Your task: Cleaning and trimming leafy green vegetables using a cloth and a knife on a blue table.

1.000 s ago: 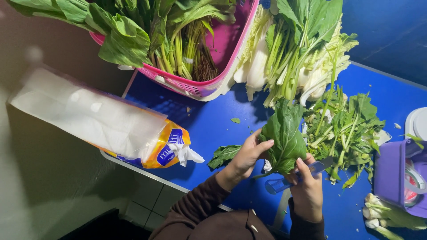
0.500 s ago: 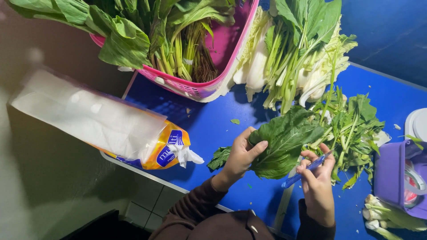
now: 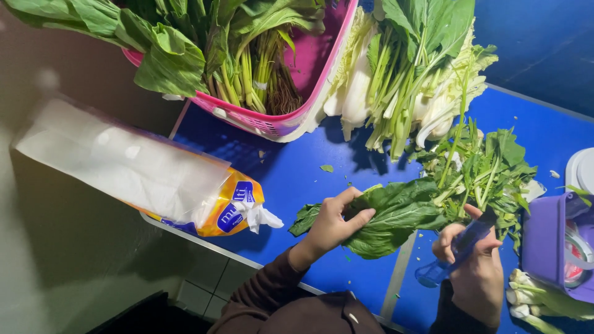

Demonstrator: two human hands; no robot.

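My left hand [image 3: 331, 226] grips a bunch of broad dark green leaves [image 3: 396, 213] and holds it flat on the blue table [image 3: 297, 176]. My right hand [image 3: 473, 263] is closed around the blue handle of a knife [image 3: 448, 260], right beside the stem end of the bunch. The blade is hidden among the greens. A heap of cut stems and small leaves [image 3: 489, 173] lies just beyond the right hand.
A pink basket [image 3: 272, 124] full of leafy greens stands at the back left. Loose bundles of pale-stemmed greens [image 3: 402, 80] lie beside it. A plastic bag of white tissue [image 3: 142, 176] overhangs the table's left edge. A purple container [image 3: 550, 247] and trimmed stalks [image 3: 538, 303] sit at right.
The leaf bunch, held upright a second ago, now lies flat on the table. My left hand came down with it, and my right hand moved right with the knife.
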